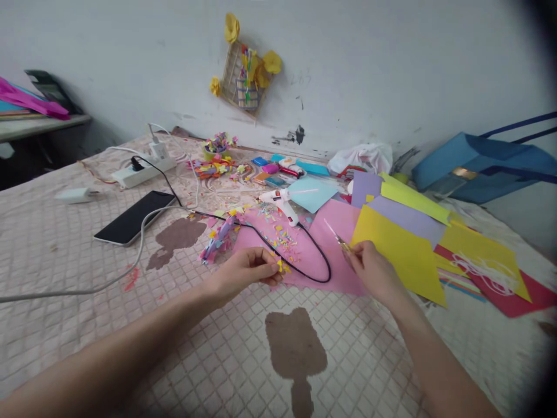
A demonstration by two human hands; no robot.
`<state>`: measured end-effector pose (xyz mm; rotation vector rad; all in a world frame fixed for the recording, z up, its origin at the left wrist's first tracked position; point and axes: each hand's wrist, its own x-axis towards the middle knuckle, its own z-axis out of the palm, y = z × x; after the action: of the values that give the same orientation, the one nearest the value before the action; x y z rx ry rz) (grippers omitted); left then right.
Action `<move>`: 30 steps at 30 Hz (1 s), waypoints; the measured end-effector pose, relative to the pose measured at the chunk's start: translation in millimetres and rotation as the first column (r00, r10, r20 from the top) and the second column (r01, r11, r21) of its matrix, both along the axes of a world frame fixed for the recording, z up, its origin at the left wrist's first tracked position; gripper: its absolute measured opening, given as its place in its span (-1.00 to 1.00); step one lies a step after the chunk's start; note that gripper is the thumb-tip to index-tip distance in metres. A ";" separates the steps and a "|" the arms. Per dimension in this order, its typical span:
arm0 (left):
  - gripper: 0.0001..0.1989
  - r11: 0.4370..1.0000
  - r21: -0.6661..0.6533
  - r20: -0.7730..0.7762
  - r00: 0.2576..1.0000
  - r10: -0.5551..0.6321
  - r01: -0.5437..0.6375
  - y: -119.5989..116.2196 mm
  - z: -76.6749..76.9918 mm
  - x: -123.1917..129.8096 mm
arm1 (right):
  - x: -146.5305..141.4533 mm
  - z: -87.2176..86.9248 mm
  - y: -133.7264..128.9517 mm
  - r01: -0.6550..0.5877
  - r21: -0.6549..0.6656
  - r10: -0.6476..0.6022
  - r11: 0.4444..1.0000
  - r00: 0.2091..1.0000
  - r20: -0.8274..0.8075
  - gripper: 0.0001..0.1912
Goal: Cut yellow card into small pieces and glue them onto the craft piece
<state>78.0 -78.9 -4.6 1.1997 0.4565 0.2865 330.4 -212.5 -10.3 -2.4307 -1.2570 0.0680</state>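
My left hand is closed in a pinch on a small yellow paper cutout, just above the near edge of the pink sheet. In my right hand is a slim pair of scissors, its pointed metal blades tilted up and to the left; my fingers hide the handles. Small coloured paper scraps lie scattered on the pink sheet between the hands. Beyond them rests a white glue gun, its black cord looping toward my left hand. A purple strip with paper cutouts lies left of the scraps.
Left are a black phone, a white power strip and a grey cable. A yellow sheet and white string lie right. A blue bag stands at the back right. Decorated cutouts sit near the wall.
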 end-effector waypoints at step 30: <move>-0.90 0.984 -0.003 0.118 0.978 -0.174 0.176 11.6 12.4 -6.2 | -93.7 24.8 -21.1 -0.522 0.211 0.445 0.827 0.376 -0.813 -0.58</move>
<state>71.8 -67.3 7.8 1.1947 0.2478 0.2006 236.7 -233.6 14.5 -1.5266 -1.3800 1.3319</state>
